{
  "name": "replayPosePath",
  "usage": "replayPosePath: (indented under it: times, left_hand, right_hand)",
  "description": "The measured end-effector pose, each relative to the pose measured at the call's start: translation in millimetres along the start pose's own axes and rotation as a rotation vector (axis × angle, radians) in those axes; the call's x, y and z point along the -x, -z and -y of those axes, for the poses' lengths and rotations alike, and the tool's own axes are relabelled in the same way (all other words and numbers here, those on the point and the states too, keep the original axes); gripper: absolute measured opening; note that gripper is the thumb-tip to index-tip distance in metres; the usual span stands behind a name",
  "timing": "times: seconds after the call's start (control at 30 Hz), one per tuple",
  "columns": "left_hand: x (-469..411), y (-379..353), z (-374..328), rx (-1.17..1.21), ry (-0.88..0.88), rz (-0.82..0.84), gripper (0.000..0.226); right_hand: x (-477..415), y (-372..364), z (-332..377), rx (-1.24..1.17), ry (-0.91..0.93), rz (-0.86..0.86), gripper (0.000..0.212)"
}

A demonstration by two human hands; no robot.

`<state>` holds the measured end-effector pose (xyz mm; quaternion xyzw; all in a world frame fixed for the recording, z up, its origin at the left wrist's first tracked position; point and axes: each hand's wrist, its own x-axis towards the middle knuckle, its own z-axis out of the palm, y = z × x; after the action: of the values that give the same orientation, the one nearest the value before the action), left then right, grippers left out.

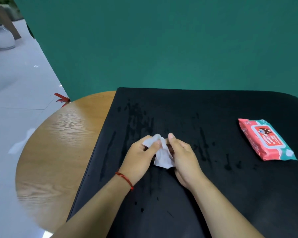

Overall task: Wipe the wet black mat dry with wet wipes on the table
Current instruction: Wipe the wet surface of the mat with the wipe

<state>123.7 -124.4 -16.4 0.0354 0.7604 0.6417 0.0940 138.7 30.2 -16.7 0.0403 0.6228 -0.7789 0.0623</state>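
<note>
- Two bare forearms reaching in over the near part of the black mat [213, 194], a red string bracelet [125, 179] on the left wrist.
- Left hand [138, 160] with fingers curled, pinching a crumpled white wipe [163, 155] near its top.
- Right hand [182, 158], thumb up and fingers curled, gripping the same wipe from the other side.
- Wet streaks [139, 117] and drops across the mat, thickest beyond the left hand.
- Mat spread over a round wooden table [58, 143].
- Red pack of wet wipes [265, 140] flat on the mat, well right of the hands.
</note>
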Motion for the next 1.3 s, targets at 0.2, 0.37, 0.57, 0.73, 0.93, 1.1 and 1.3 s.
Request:
replayPosePath:
  times: [0.2,0.37,0.57,0.73,0.93,1.1,1.3]
  left_hand:
    - [3.6,5.9,4.1,0.137,0.079,-0.061,0.023]
    - [9.9,0.8,0.4,0.185,0.075,-0.157,0.032]
    - [10.4,-1.9,3.7,0.132,-0.009,-0.166,0.037]
    - [12.1,-2.3,0.2,0.139,-0.041,-0.129,0.024]
    - [11.1,-2.2,2.7,0.088,-0.034,-0.039,0.017]
    - [6.8,-2.5,9.3,-0.064,-0.004,-0.045,0.051]
    - [8.2,-1.8,6.7,-0.055,0.031,-0.087,0.047]
  right_hand:
    - [4.4,-1.7,-2.3,0.090,0.034,0.083,0.036]
    - [4.6,-4.8,-2.4,0.181,0.083,-0.042,0.014]
    - [13.9,-9.3,-5.5,0.227,0.110,0.083,0.036]
    - [5.0,-6.1,-9.5,0.172,0.101,-0.117,0.013]
    - [-0.9,-0.2,-11.8,0.028,0.054,-0.103,0.019]
    - [-4.1,3.7,-11.9,-0.085,-0.019,-0.125,0.025]
    - [-7.4,0.0,-12.1,-0.002,-0.036,-0.217,0.031]
